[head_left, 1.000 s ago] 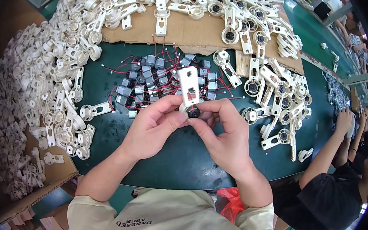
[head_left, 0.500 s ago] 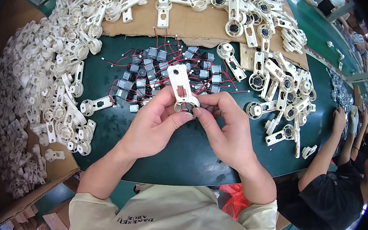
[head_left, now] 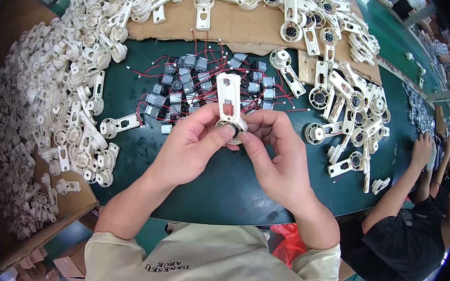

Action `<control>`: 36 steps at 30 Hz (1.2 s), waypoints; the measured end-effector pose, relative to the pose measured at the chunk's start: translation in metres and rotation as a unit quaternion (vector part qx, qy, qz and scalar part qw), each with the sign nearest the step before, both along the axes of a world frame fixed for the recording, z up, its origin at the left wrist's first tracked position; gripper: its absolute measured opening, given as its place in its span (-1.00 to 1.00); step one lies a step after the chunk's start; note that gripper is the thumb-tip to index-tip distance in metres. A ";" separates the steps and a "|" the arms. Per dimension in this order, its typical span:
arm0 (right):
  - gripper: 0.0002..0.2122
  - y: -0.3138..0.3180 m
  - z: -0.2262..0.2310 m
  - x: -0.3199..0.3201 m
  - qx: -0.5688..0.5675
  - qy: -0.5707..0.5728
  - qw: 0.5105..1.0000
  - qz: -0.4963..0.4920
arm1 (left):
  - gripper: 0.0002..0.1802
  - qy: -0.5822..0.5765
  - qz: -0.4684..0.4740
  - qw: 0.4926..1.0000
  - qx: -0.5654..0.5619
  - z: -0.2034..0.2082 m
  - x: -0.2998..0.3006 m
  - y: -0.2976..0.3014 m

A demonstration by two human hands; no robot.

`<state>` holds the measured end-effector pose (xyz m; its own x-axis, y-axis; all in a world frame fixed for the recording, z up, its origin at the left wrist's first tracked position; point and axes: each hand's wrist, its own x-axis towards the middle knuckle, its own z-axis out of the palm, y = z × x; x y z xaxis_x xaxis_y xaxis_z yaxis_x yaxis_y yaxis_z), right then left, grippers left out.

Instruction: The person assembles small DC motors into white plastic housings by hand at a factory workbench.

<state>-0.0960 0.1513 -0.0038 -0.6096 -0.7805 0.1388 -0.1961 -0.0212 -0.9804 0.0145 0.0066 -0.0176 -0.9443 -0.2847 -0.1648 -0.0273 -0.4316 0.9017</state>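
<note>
A cream plastic housing (head_left: 229,94), a long slotted arm with a round ring at its near end, is held up between both hands over the table. My left hand (head_left: 188,147) is closed on the ring's left side, its thumb pressing over the opening. On the ring's right side my right hand (head_left: 275,157) grips with thumb and bent fingers. Something dark shows inside the ring, partly covered by the thumbs. Just behind the housing lies a group of small grey motors (head_left: 187,79) with red and black wires.
Cream housings (head_left: 86,79) heap up along the left, spilling into a cardboard box (head_left: 72,209). More housings (head_left: 357,108), several with dark round inserts, lie at the right. A cardboard sheet (head_left: 231,26) spans the back. Co-workers' arms (head_left: 411,165) reach over the right side of the green table (head_left: 219,195).
The housing has turned slightly more upright and shifted a little right between the fingers. My left thumb has moved onto the ring's opening. The table things stay as they were.
</note>
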 end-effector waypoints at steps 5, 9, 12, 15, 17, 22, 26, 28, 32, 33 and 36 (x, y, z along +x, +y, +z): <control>-0.79 0.000 -0.004 -0.004 -0.001 -0.049 0.999 -0.016 | -0.60 0.002 0.015 1.000 -0.020 0.003 0.000 0.006; -0.81 0.001 -0.001 -0.009 -0.001 -0.093 0.995 -0.031 | -0.58 0.034 0.024 0.999 -0.021 0.006 -0.003 0.008; -0.82 0.000 0.005 -0.008 -0.015 -0.156 0.987 -0.018 | -0.59 0.025 0.042 0.999 -0.019 0.006 -0.004 0.010; -0.82 0.000 0.007 -0.009 -0.018 -0.230 0.973 0.010 | -0.61 0.046 0.057 0.997 -0.036 0.002 -0.003 0.017; -0.81 0.000 0.008 -0.010 -0.012 -0.302 0.953 0.031 | -0.65 0.051 0.068 0.996 -0.033 0.002 -0.004 0.021; -0.81 0.000 0.002 -0.005 -0.007 -0.275 0.961 0.007 | -0.68 0.046 0.080 0.987 -0.133 0.000 -0.004 0.026; -0.81 -0.002 0.007 -0.007 -0.021 -0.262 0.965 0.018 | -0.68 0.040 0.096 0.991 -0.080 0.003 -0.006 0.027; -0.80 -0.001 0.005 -0.006 -0.019 -0.263 0.965 0.015 | -0.68 0.034 0.099 0.990 -0.094 0.004 -0.007 0.029; -0.79 -0.002 0.000 -0.005 -0.019 -0.277 0.961 0.009 | -0.66 0.035 0.106 0.981 -0.160 -0.005 -0.003 0.028; -0.79 -0.002 -0.003 -0.005 -0.020 -0.277 0.961 0.008 | -0.66 0.035 0.106 0.981 -0.160 -0.004 -0.003 0.028; -0.80 -0.003 -0.008 -0.007 0.013 -0.273 0.962 0.012 | -0.62 0.052 0.095 0.923 -0.368 -0.003 -0.003 0.025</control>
